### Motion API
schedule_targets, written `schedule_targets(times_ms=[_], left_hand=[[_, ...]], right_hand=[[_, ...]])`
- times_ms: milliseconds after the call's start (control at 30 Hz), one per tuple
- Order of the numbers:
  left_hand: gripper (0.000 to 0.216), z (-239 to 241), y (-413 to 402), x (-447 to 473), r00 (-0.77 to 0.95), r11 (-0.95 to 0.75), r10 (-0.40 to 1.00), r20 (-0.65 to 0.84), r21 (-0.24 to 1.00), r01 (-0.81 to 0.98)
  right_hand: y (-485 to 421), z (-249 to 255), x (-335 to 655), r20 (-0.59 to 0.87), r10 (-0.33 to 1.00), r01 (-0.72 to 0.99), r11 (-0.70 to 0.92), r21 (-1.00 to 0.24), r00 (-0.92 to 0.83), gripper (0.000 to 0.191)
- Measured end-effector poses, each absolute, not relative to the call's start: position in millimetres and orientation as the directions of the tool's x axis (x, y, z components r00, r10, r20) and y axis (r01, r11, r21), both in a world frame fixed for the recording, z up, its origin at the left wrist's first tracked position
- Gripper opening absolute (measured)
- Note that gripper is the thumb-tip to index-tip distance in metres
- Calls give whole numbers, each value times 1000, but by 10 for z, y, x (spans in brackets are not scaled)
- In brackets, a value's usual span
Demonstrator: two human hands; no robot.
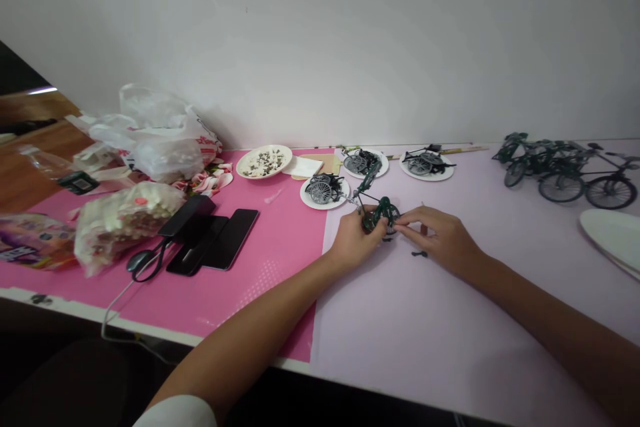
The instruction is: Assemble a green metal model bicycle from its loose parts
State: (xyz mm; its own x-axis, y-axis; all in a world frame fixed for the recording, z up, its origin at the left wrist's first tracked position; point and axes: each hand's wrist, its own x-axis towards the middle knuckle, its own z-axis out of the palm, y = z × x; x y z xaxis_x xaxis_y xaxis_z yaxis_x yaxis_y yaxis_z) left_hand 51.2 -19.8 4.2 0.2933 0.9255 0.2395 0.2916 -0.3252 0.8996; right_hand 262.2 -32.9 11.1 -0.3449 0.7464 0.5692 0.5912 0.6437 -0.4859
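A dark green model bicycle [385, 205] is held over the lilac part of the table, its frame tilted. My left hand [356, 235] is closed around it, thumb on the near side by a wheel. My right hand [436, 232] pinches at the bicycle's right side; whatever small piece lies between its fingertips is too small to make out. Just below the right fingers a small black part [419, 254] rests on the table. Behind the hands stand a white plate [306, 201] of model wheels and dark parts, a second such plate [383, 172] and a third [440, 177].
Several model bicycles [563, 187] stand at the back right, with white plates [607, 230] nearer. Left of centre are a bowl of small pieces [245, 172], a black phone [233, 238], a cable [111, 310] and plastic bags [165, 147]. A wall [350, 47] closes the back.
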Motion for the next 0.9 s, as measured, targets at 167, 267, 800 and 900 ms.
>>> schedule_targets(times_ms=[167,267,800,900], left_hand=[[33,92,-242,525,306,-335,919,247,899,282],[38,123,-277,538,341,-325,910,235,916,235],[38,182,-311,548,334,-329,913,233,906,267],[39,188,-317,547,331,-325,915,231,907,267]], right_hand=[[-334,81,2627,541,777,621,605,-499,-322,27],[-344,82,2616,535,780,639,597,-485,-323,32],[-345,23,2639,464,814,646,568,-510,-350,18],[-341,33,2630,481,795,623,595,-507,-368,17]])
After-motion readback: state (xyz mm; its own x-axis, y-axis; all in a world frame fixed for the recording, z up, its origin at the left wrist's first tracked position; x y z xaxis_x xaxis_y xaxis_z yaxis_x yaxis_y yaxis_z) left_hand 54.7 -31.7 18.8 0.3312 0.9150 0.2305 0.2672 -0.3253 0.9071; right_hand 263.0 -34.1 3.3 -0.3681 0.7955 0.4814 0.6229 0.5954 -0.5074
